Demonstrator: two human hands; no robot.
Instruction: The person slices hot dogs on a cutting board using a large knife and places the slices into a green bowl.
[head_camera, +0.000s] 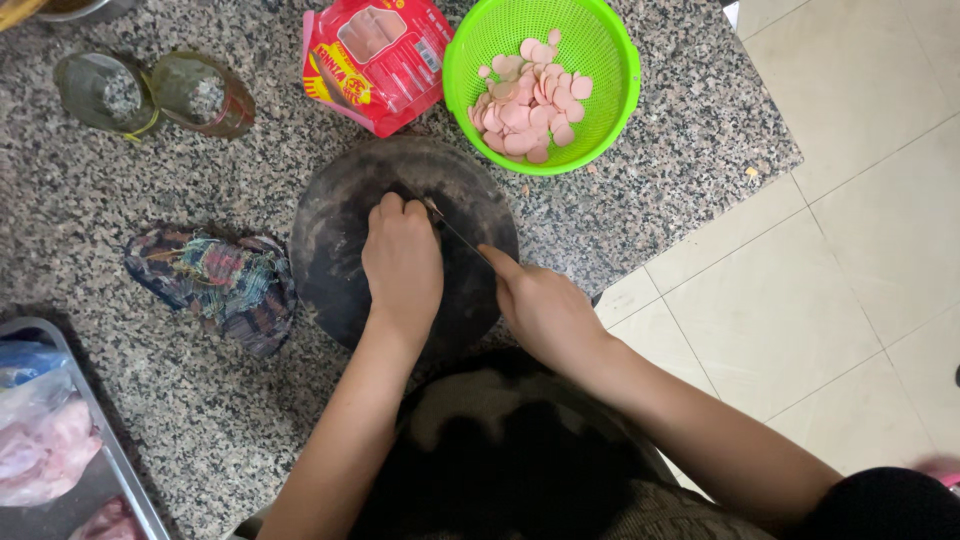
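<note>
A round dark chopping board (330, 230) lies on the speckled granite counter. My left hand (402, 262) rests on it, fingers curled down over something small that I cannot make out. My right hand (545, 310) grips a knife (452, 228), index finger stretched along the blade's back; the blade runs up-left and meets the fingertips of the left hand. Just beyond the board stands a green plastic colander (610, 70) holding several thin pink sausage slices (530, 100).
A red sausage packet (375, 60) lies left of the colander. Two glass jars (150, 92) lie at the far left. A multicoloured cloth (215, 285) sits left of the board. A metal tray (115, 470) with bagged meat is at lower left. Tiled floor lies right of the counter edge.
</note>
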